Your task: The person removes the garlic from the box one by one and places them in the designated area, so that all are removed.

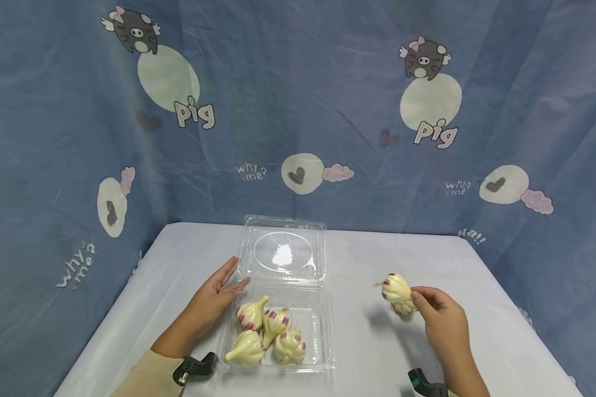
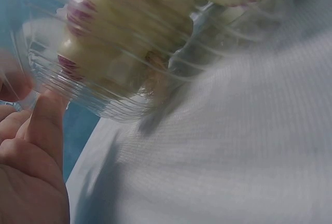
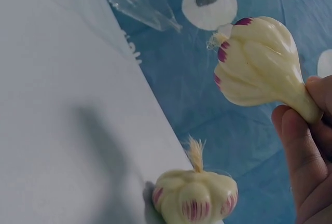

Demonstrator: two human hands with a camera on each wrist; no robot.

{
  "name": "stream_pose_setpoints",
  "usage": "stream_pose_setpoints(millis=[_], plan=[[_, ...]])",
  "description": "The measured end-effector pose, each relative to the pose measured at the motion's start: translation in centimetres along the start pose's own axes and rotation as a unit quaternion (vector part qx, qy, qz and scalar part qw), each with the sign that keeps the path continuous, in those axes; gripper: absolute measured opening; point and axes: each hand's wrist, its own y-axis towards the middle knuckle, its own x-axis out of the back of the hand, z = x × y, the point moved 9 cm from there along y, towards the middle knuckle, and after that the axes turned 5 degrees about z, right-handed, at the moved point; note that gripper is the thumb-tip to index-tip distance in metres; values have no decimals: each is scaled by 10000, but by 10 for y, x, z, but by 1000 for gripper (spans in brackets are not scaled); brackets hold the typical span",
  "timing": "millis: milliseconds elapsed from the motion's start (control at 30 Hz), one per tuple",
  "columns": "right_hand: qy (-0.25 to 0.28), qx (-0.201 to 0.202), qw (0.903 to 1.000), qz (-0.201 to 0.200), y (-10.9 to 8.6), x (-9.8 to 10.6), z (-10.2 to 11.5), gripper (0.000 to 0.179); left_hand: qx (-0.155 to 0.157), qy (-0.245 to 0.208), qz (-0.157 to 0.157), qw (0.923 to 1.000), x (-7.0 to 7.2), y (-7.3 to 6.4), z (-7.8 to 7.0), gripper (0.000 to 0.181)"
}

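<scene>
My right hand pinches a garlic bulb by its neck between thumb and fingers. In the right wrist view this bulb hangs above the table, root tuft pointing away from the hand. A second garlic bulb rests on the table below it, partly hidden in the head view. Several pale bulbs with purple marks, one being this front garlic, lie in a clear plastic clamshell box. Beside the box's left edge, my left hand has its fingers stretched toward the hinge, fingertips right at the plastic.
The box's clear lid is folded back on the table behind the base. A white cloth covers the table. Right behind its far edge hangs a blue printed curtain, which also runs along both sides.
</scene>
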Motion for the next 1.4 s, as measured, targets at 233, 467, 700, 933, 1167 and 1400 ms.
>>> stream_pose_setpoints(millis=[233,467,700,933,1167,1400], plan=[[-72,-111,9999,-43,4,8,-6,31,0,-7,2,10000,0,-1,-1,83],[-125,-242,9994,-193,8,18,-16,33,15,25,11,10000,0,0,-3,83],[-213,-447,9983,-297,10,27,-30,37,30,17,13,10000,1,0,-2,82],[-266,-706,9962,-442,12,36,-45,36,-3,-52,40,10000,0,1,-1,83],[-251,-1112,9926,-418,10,47,-64,47,-3,-118,55,9999,0,2,-1,82],[-81,-1409,9885,-541,12,49,-79,43,55,-120,12,9999,0,0,0,82]])
